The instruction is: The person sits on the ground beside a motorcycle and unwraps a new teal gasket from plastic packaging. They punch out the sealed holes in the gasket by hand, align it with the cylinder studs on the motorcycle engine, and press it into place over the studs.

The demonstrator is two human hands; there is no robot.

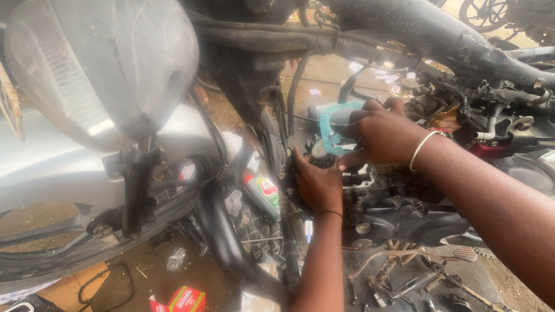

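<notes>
My right hand [378, 136], with a metal bangle at the wrist, pinches a thin teal gasket [330, 128] and holds it over the open top of a motorcycle engine [399, 214]. My left hand [317, 184], a dark band around its wrist, is pressed against the engine block just below the gasket, fingers spread on the metal. The dark frame tube [416, 26] of the motorcycle runs across above both hands. Part of the gasket is hidden behind my right fingers.
A blurred round mirror [104, 63] on its stem fills the upper left. A green oil bottle with a red cap [263, 193] lies on the ground left of the engine. A small red box [186, 299] sits on the dirt floor. Cables, hoses and a footpeg [464, 253] crowd the engine.
</notes>
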